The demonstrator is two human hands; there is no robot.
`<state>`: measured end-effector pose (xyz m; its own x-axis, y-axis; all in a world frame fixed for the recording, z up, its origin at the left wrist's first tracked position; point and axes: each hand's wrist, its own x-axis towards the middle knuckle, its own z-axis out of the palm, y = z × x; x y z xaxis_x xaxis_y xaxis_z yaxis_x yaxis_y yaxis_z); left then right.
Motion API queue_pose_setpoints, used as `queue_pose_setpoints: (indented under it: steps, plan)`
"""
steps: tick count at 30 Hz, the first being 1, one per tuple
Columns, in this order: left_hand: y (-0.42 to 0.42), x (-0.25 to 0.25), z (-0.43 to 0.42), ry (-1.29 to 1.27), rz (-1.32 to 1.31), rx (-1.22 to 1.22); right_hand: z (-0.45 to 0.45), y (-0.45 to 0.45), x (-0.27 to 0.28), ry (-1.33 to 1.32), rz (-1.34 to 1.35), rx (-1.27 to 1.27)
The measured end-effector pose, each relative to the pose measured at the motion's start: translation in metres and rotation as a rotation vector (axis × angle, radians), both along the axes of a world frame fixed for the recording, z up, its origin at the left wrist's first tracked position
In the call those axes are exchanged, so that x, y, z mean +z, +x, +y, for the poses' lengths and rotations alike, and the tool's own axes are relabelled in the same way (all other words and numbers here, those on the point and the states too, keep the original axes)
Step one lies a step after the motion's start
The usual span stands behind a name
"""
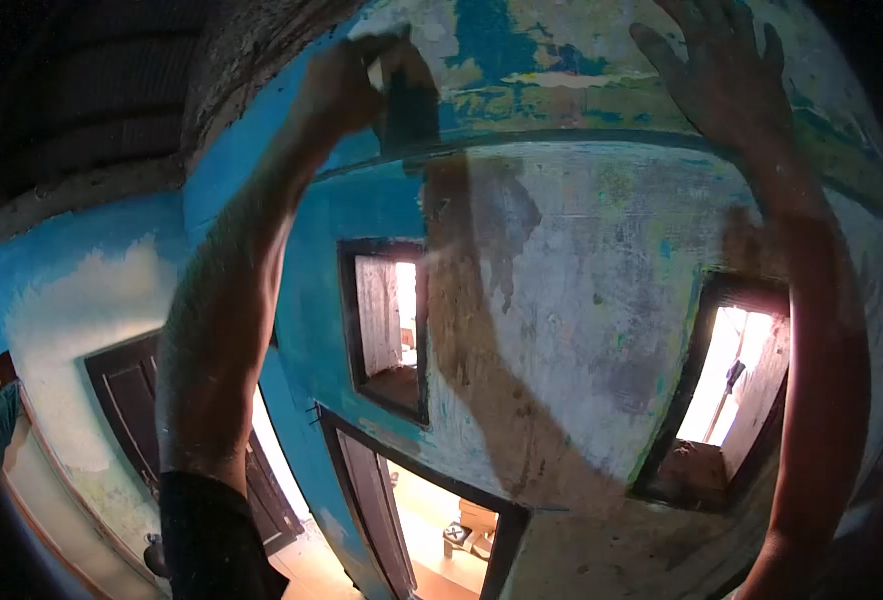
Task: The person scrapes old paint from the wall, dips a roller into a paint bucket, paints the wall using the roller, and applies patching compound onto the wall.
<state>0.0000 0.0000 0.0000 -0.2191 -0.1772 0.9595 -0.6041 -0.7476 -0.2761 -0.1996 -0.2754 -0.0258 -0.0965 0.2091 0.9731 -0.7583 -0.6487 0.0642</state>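
Observation:
My left hand (339, 88) is raised to the upper wall, its fingers closed in a pinch close to the blue paint. Whatever it holds, if anything, is too dark and small to make out. Higher on the right, my right hand (723, 85) has its fingers spread against the wall and holds nothing. Between the hands the wall (571, 250) is patchy, with blue paint (486, 40) left in flakes over pale, greenish plaster. A horizontal ledge (571, 137) crosses it just below hand height. My left arm throws a long shadow down the wall.
Two small framed openings, a left window (416, 395) and a right window (696, 465), sit below the ledge. Lower down, a doorway (511, 530) shows a lit room with a stool (456, 537). A dark door (126, 390) stands at left, under a dark roof (81, 90).

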Motion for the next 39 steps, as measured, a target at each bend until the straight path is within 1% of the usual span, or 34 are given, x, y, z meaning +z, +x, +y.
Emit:
queue_pose_setpoints:
  steps: [1,2,3,5,7,8,10,11,12,13,14,15,16,17,18,20,21,24,26,27,29,30,31,34,35,37,38,39]
  plan:
    - [0.003,-0.025,0.000,0.016,-0.018,-0.020,0.019,-0.007,-0.015,0.033,0.046,0.131]
    - [0.001,-0.037,0.004,0.036,-0.045,-0.033,0.018,-0.006,-0.015,0.018,0.045,0.170]
    - [-0.002,-0.036,0.007,0.046,-0.011,0.006,0.017,-0.006,-0.015,0.002,0.045,0.209]
    - [-0.011,-0.017,0.010,0.052,0.027,0.071,-0.020,0.011,0.007,-0.141,-0.065,0.075]
    - [-0.011,-0.010,0.012,0.069,0.084,-0.072,-0.017,0.006,0.011,-0.124,-0.066,0.074]
    - [-0.012,-0.013,0.014,0.080,0.124,-0.133,-0.016,0.010,0.009,-0.111,-0.057,0.086]
    - [-0.022,-0.039,0.002,0.051,0.152,-0.039,-0.025,0.020,0.013,-0.129,-0.078,0.036]
    - [-0.017,-0.055,-0.006,0.048,0.036,-0.051,-0.031,0.019,0.015,-0.128,-0.105,0.002]
    - [-0.010,-0.057,-0.013,0.052,-0.094,-0.066,-0.033,0.016,0.017,-0.141,-0.115,0.036]
    - [-0.012,-0.045,-0.013,0.128,-0.024,-0.156,-0.031,0.014,0.016,-0.159,-0.105,0.065]
    - [-0.014,-0.027,-0.019,0.108,0.019,-0.129,-0.026,0.015,0.013,-0.181,-0.083,0.091]
    - [-0.019,0.000,-0.025,0.087,0.057,-0.098,-0.008,0.006,0.006,-0.094,-0.033,0.165]
    - [-0.025,0.012,-0.031,0.066,0.109,-0.065,0.020,-0.008,-0.005,-0.005,0.032,0.241]
    - [-0.035,0.010,-0.038,0.003,0.241,-0.027,0.024,-0.011,-0.011,0.026,0.057,0.276]
    - [-0.028,-0.003,-0.039,0.032,0.132,-0.020,0.028,-0.013,-0.016,0.058,0.081,0.311]
    - [-0.015,-0.042,-0.036,0.089,-0.097,-0.006,0.022,-0.009,-0.018,0.009,0.046,0.302]
    - [-0.015,-0.057,-0.036,0.053,-0.096,-0.035,0.020,-0.009,-0.021,-0.004,0.033,0.299]
    - [-0.043,-0.019,-0.042,0.049,0.140,-0.006,0.024,-0.009,-0.014,-0.014,0.013,0.268]
    - [-0.037,-0.015,-0.045,0.005,0.071,-0.040,0.016,-0.008,-0.011,-0.027,0.029,0.265]
    - [-0.032,-0.023,-0.048,-0.009,0.054,-0.053,0.012,-0.008,-0.011,-0.035,0.043,0.277]
    - [-0.024,-0.053,-0.042,0.035,-0.020,-0.009,0.009,-0.015,-0.015,-0.088,0.087,0.357]
    - [-0.021,-0.064,-0.037,0.058,-0.059,0.009,0.006,-0.013,-0.018,-0.093,0.086,0.356]
    - [-0.029,-0.056,-0.036,0.074,-0.033,-0.043,0.004,-0.011,-0.016,-0.107,0.072,0.350]
    - [-0.050,-0.008,-0.050,-0.028,0.184,0.092,0.009,-0.013,-0.012,-0.120,0.069,0.333]
    - [-0.050,-0.014,-0.054,-0.033,0.117,0.020,0.009,-0.013,-0.013,-0.110,0.076,0.331]
    - [-0.054,-0.065,-0.056,-0.028,0.061,-0.080,0.007,-0.014,-0.016,-0.098,0.080,0.333]
    - [-0.057,-0.078,-0.055,-0.022,0.017,-0.123,0.009,-0.016,-0.017,-0.084,0.078,0.337]
    - [-0.044,-0.077,-0.050,-0.006,-0.011,-0.067,0.011,-0.018,-0.018,-0.069,0.075,0.341]
